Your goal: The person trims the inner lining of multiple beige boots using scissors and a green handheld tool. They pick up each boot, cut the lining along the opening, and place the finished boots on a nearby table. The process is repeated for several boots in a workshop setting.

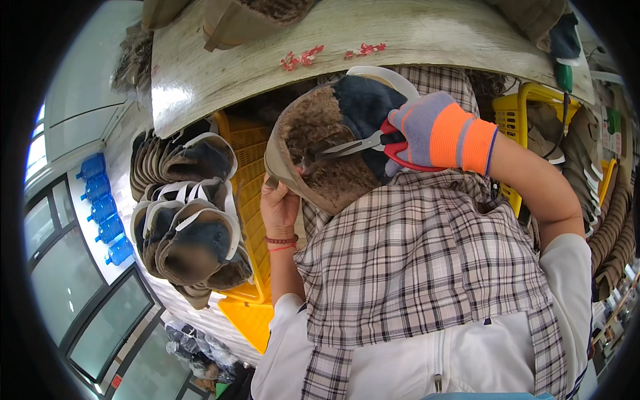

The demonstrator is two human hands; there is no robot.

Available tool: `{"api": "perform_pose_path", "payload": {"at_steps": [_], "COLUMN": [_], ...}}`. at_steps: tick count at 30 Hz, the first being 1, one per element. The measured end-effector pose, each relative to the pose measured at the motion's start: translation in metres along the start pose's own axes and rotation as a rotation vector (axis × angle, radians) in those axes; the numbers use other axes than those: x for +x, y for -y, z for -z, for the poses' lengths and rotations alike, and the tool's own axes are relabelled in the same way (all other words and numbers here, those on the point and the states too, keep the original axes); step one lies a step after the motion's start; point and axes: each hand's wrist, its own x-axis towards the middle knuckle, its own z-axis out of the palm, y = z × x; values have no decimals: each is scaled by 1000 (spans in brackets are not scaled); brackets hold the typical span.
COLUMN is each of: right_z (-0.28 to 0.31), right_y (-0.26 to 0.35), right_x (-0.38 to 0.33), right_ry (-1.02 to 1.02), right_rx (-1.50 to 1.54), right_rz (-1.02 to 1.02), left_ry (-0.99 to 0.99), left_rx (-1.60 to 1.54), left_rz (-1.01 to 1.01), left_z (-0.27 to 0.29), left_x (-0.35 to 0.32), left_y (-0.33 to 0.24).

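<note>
- Scissors (373, 143) with red handles sit in my right hand (437, 137), which wears a grey and orange glove; its fingers are closed through the handle loops and the blades point left.
- The blade tips rest in the brown fleece lining of a slipper upper (327, 150), held over my lap in front of the table edge.
- My left hand (279, 208) is bare, with a red bead bracelet at the wrist, and its fingers are clamped on the lower left rim of the slipper upper.
- A plaid apron (420, 267) covers my lap below the work.
- To my left, a stack of finished slipper uppers (190, 220) lies piled against a yellow crate (250, 160).
- A pale wooden table (400, 33) curves across the top.
</note>
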Motion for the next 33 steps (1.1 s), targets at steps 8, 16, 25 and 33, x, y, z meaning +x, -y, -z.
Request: {"api": "perform_pose_path", "payload": {"at_steps": [8, 16, 25, 33], "right_z": [15, 24, 27, 15], "right_y": [14, 17, 15, 15], "right_x": [10, 14, 13, 15], "right_ry": [173, 239, 287, 198], "right_rx": [-53, -62, -46, -49], "right_rz": [31, 16, -8, 38], "left_ry": [28, 7, 131, 131], "left_rx": [115, 176, 136, 135], "left_rz": [-31, -50, 17, 22], "left_z": [-9, -4, 16, 16], "left_x": [0, 0, 2, 2], "left_y": [-7, -8, -9, -11]}}
